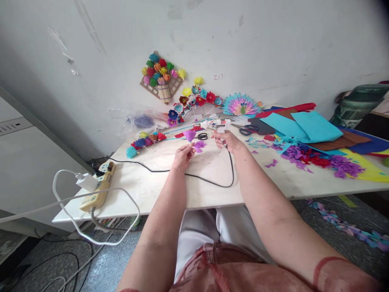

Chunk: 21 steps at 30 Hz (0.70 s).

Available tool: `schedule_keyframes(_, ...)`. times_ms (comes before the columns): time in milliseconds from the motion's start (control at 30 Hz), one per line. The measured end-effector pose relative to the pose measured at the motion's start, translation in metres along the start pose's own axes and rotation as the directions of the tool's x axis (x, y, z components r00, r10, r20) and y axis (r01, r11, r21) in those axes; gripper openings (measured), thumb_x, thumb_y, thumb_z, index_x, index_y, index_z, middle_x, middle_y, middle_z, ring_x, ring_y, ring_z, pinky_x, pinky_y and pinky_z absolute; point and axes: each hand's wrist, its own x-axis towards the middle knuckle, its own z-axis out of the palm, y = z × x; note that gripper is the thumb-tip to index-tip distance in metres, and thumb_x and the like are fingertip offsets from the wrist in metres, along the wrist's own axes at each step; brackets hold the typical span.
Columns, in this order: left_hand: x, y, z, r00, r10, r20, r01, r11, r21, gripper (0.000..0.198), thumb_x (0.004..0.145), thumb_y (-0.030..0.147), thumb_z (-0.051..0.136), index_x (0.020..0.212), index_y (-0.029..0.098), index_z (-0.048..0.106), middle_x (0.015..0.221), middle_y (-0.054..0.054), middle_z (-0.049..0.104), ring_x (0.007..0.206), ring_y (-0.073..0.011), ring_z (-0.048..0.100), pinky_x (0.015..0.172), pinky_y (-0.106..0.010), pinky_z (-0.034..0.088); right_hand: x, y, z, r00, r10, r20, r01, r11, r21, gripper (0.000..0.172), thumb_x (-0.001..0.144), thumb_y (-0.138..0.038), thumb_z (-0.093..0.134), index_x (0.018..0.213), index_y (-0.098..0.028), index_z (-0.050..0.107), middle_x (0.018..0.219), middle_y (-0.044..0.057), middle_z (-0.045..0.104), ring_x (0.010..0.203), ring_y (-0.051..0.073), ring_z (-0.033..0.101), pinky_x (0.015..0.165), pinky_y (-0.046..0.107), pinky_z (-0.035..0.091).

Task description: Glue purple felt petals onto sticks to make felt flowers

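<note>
My left hand (183,156) pinches the thin stem of a purple paper flower (189,135), whose petal stands upright above the fingertips. Loose purple petals (199,146) lie on the table just beyond that hand. My right hand (228,140) is closed around what looks like a hot glue gun (224,142), with a black cord (232,170) hanging from it; most of the tool is hidden by the fingers. It is held to the right of the flower, apart from it. Small black scissors (202,136) lie between and behind my hands.
The cord crosses the white table (158,194) to a power strip (101,186) at the left. Paper flowers (146,142) and a fan-shaped paper piece (241,104) sit toward the wall. Larger scissors (248,129), coloured sheets (316,125) and purple scraps (346,165) lie right.
</note>
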Motion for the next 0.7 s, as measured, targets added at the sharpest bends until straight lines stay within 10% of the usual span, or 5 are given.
schedule_keyframes(333, 0.005, -0.008, 0.003, 0.974, 0.227, 0.016, -0.222, 0.931, 0.291, 0.031, 0.068, 0.045, 0.063, 0.077, 0.015, 0.065, 0.064, -0.002, 0.061, 0.056, -0.008, 0.052, 0.055, -0.021, 0.044, 0.006, 0.003, 0.002, 0.986, -0.026, -0.165, 0.041, 0.995, 0.089, 0.028, 0.061, -0.037, 0.069, 0.07, -0.014, 0.056, 0.039, -0.008, 0.038, 0.031, 0.006, 0.034, 0.033, 0.022, 0.029)
schedule_keyframes(700, 0.004, -0.01, 0.005, 0.968, 0.236, -0.083, -0.197, 0.923, 0.33, 0.036, 0.06, 0.043, 0.07, 0.072, 0.016, 0.051, 0.055, -0.001, 0.062, 0.045, -0.0097, 0.053, 0.046, -0.022, 0.042, 0.013, 0.015, 0.003, 0.97, 0.039, -0.241, -0.028, 0.998, 0.049, 0.031, 0.058, -0.038, 0.071, 0.07, -0.013, 0.059, 0.038, -0.007, 0.04, 0.029, 0.006, 0.035, 0.031, 0.021, 0.028)
